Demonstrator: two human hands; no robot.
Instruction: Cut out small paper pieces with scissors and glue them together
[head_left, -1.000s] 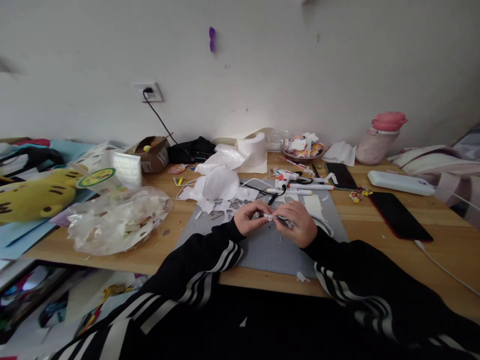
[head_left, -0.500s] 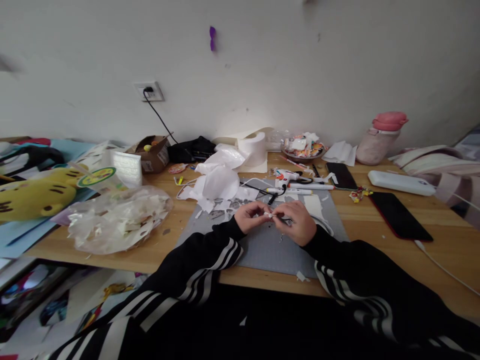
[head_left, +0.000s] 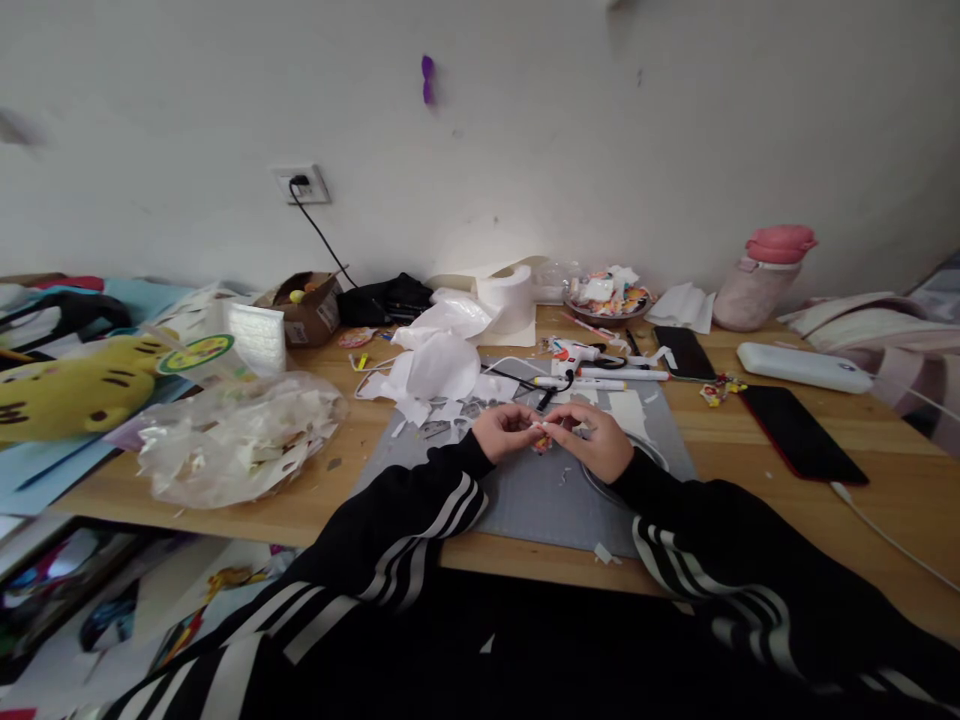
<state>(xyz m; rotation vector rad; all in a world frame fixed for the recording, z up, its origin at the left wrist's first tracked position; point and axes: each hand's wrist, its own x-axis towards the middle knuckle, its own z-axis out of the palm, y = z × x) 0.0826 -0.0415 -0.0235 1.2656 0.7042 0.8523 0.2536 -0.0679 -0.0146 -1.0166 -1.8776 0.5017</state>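
My left hand and my right hand meet fingertip to fingertip above the grey cutting mat. Both are closed in a pinch on a tiny whitish piece, mostly hidden by the fingers. Its kind is too small to make out. Just below the fingertips a small colourful bit shows. Beyond my hands lie white paper scraps, a white hot glue gun and several white markers. Under my right wrist runs part of a pale ring-shaped rim.
On the left are a clear plastic bag of scraps, a lidded cup and a yellow plush toy. Two phones, a white power bank and a pink bottle are on the right. A toilet roll stands behind.
My right fingers have shifted slightly, and the dark thing seen under them earlier no longer shows. A colourful bit now appears beneath the fingertips. Both hands stay together in the same place.
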